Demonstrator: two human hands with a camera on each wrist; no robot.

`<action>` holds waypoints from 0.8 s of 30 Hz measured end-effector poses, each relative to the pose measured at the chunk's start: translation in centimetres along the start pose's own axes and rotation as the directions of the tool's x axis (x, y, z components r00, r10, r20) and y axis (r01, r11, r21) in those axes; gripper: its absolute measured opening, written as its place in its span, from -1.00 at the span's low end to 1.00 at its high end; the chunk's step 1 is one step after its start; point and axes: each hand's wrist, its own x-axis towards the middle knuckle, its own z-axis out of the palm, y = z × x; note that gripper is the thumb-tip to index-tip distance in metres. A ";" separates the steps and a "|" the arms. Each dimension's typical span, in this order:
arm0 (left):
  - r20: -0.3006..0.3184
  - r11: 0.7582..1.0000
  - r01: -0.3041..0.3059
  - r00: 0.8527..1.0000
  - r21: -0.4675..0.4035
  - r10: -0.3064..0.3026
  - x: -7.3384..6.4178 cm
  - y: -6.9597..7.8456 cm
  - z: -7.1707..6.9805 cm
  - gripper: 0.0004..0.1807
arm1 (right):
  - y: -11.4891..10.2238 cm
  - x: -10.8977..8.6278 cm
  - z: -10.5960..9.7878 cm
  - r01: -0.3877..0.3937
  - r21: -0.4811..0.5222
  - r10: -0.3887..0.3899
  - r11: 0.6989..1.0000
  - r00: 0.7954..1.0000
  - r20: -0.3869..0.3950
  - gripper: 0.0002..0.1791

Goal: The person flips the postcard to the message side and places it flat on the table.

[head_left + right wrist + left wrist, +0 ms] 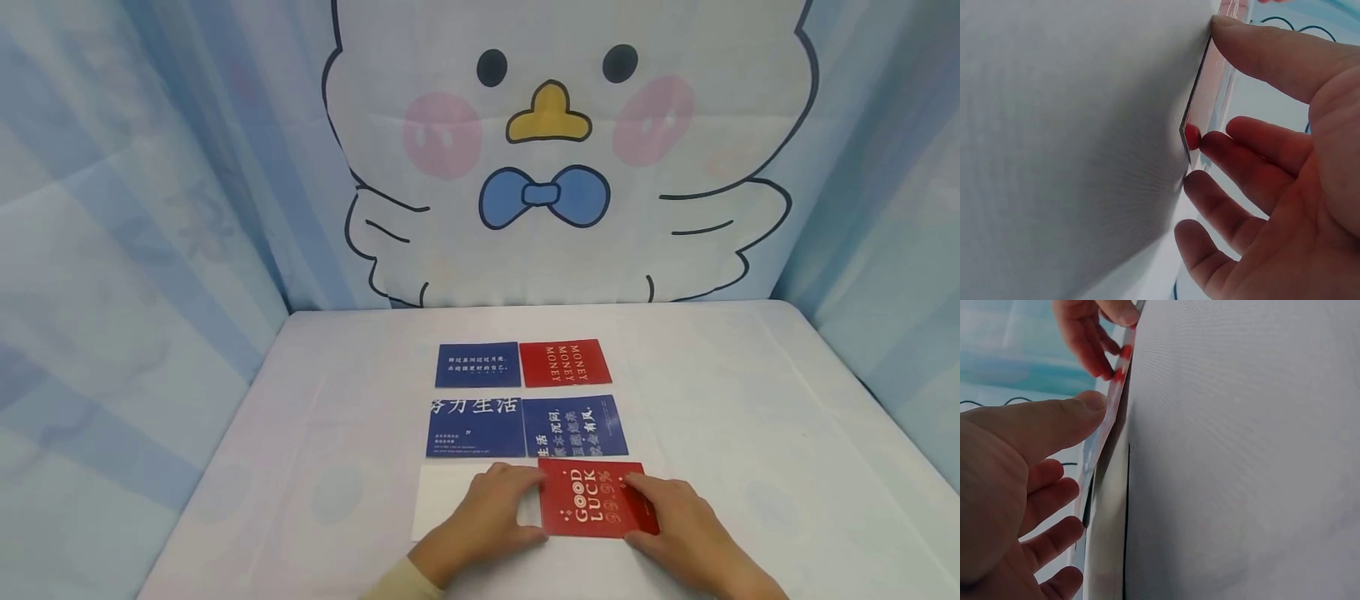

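A red card (577, 500) with "GOOD LUCK 99.9%" printed in pale letters lies at the front of the table. At its left end is my left hand (491, 512), thumb by the near corner and index finger by the far one. My right hand (686, 533) grips the opposite end the same way, and that end looks slightly bent up. The right wrist view shows the right thumb (1260, 50) along the card's edge. A cream-white card (442, 496) lies partly hidden under the left hand.
Behind the red card lie two blue cards with white writing, one left (476, 427) and one right (576, 426). The back row has a smaller-looking blue card (477, 365) beside a red "MONEY" card (566, 363). A curtain with a cartoon bird (547, 250) hangs behind the white table (337, 400).
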 end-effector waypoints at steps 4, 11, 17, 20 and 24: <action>-0.003 0.999 -0.007 1.000 0.038 0.007 0.3 0.2 0.3 -0.34 | 0.1 0.1 0.0 -0.011 -0.006 0.012 1.000 1.000 0.014 -0.16; -0.020 0.995 -0.010 1.000 0.103 0.012 0.7 0.1 0.8 -0.37 | 0.2 0.1 0.1 -0.007 -0.021 0.007 1.000 1.000 0.001 -0.16; -0.035 0.991 -0.021 0.999 0.129 0.026 0.8 0.1 0.9 -0.44 | 0.2 0.0 0.2 0.000 -0.040 -0.001 0.999 1.000 -0.008 -0.18; -0.029 0.991 -0.020 0.999 0.135 0.024 0.8 0.2 0.9 -0.48 | 0.2 0.0 0.1 -0.002 -0.041 0.002 0.999 1.000 -0.004 -0.17; -0.011 0.991 -0.015 1.000 0.132 0.017 0.8 0.4 0.6 -0.55 | 0.2 0.0 0.0 0.001 -0.039 -0.001 0.999 1.000 0.003 -0.15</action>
